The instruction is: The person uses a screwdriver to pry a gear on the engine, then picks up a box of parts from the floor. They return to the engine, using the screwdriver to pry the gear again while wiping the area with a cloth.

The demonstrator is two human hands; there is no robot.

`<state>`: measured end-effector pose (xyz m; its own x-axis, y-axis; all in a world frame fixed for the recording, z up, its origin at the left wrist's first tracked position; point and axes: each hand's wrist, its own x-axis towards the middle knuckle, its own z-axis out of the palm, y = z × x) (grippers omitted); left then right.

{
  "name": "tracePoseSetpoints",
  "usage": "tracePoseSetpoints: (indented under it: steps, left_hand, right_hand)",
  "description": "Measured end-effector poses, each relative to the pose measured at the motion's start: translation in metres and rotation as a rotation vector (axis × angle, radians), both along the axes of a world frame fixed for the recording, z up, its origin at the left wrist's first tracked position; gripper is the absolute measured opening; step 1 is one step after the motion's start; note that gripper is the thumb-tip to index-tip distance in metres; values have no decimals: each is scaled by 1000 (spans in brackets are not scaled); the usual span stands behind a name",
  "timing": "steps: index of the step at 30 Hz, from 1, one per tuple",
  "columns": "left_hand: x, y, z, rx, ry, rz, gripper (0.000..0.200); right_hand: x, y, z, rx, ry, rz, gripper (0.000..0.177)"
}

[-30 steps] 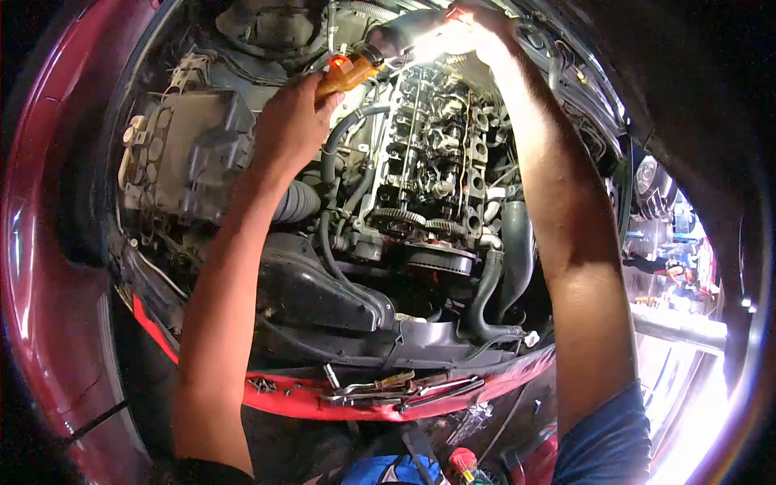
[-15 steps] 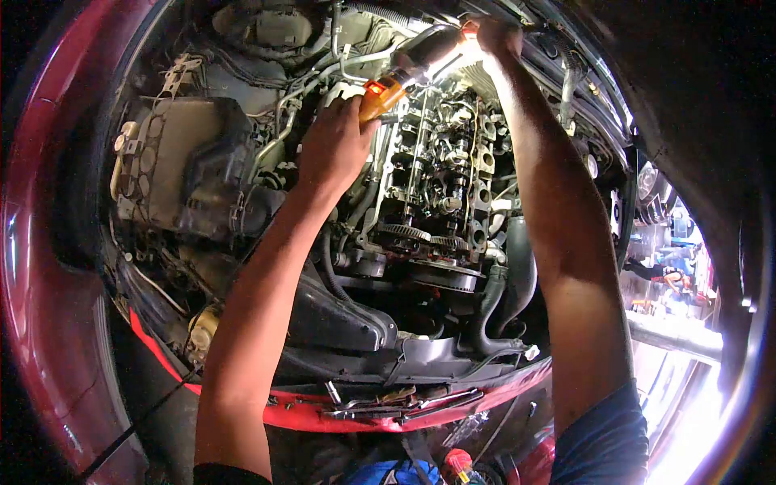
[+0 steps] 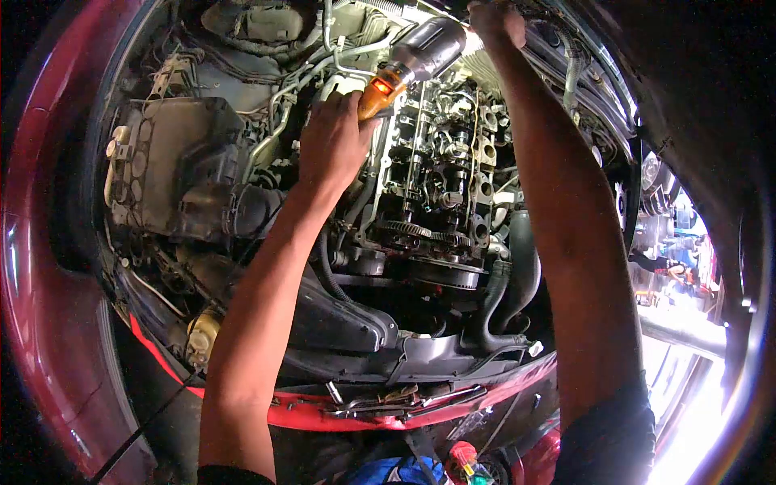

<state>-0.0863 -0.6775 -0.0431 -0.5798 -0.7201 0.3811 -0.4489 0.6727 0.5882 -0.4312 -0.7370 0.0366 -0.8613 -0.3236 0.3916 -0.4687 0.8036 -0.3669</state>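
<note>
Work light being held over an open engine

Both arms are stretching far across the exposed cylinder head point(image 3: 440, 174). The work light point(image 3: 420, 50) is sitting at its far end, probably light and rigid, best taken by the orange handle. The left hand point(image 3: 331, 145) is clasping that handle in a closed grip. The right hand point(image 3: 495, 20) is curling beside the lamp head, and I cannot tell its grip.

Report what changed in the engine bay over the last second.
The left hand, gripping the orange-handled work light throughout, shifted right and slightly down toward the exposed engine. The light's glare has faded, so its silver head now shows. The right hand stayed at the light's front end. The tools on the red front edge did not move.
</note>
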Motion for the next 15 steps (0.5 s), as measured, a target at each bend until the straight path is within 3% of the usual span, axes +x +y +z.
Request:
tracePoseSetpoints:
  steps: [15]
  left_hand:
    - [7, 7, -15, -77, 34, 38, 39]
  right_hand:
    - [16, 10, 24, 122, -17, 194, 30]
